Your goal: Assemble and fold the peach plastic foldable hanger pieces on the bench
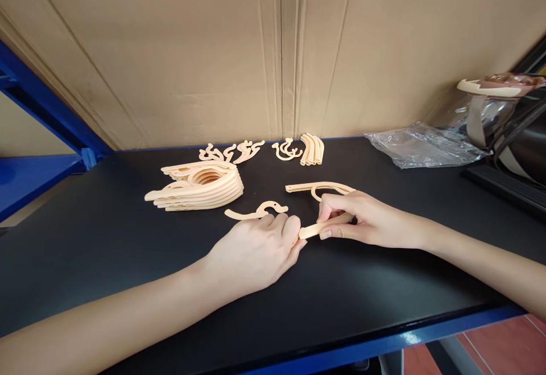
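Observation:
My right hand (356, 215) is closed around a cream plastic hanger arm (313, 231), a long curved piece that bends back on itself with a loop by the fingers. My left hand (260, 247) pinches at the near end of this arm, and the fingertips cover whatever joins there. From behind the left knuckles shows a wavy hanger hook (273, 205); whether the left hand holds it or it lies on the table cannot be made out. Left of the hands, a stack of folded cream hangers (205, 187) rests on the black tabletop (179, 329).
Along the back lie several loose hooks (249, 150), a few more hooks (288, 150) and a bundle of curved arms (312, 149). A clear plastic bag (426, 144) is at the back right, near a dark object. Cardboard (191, 50) stands behind; a blue frame (81, 136) borders the left.

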